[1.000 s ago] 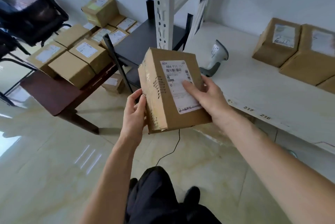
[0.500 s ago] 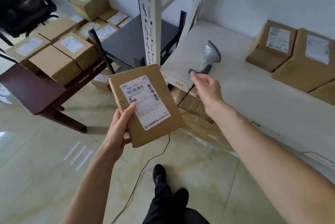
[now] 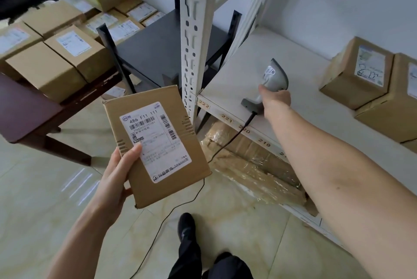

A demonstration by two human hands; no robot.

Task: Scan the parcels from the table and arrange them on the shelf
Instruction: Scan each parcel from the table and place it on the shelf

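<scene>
Left grip point(image 3: 115, 179) pinches the labelled brown cardboard parcel point(image 3: 155, 143) mid-frame; right grip point(image 3: 274, 100) wraps the grey handheld scanner point(image 3: 270, 82) on the shelf point(image 3: 316, 102), scan's next I guess.

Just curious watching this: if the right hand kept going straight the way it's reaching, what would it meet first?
The grey scanner on the shelf; the right hand looks to be on its handle already, though depth is unclear.

Plain brown cardboard parcel point(image 3: 155, 145) with a white black-barcoded label point(image 3: 155, 141), grey scanner point(image 3: 269, 84) at 1 o'clock on an off-white shelf point(image 3: 304, 102), dark reddish-brown table point(image 3: 29, 107) at 9, creamy marbled floor point(image 3: 45, 188).
</scene>
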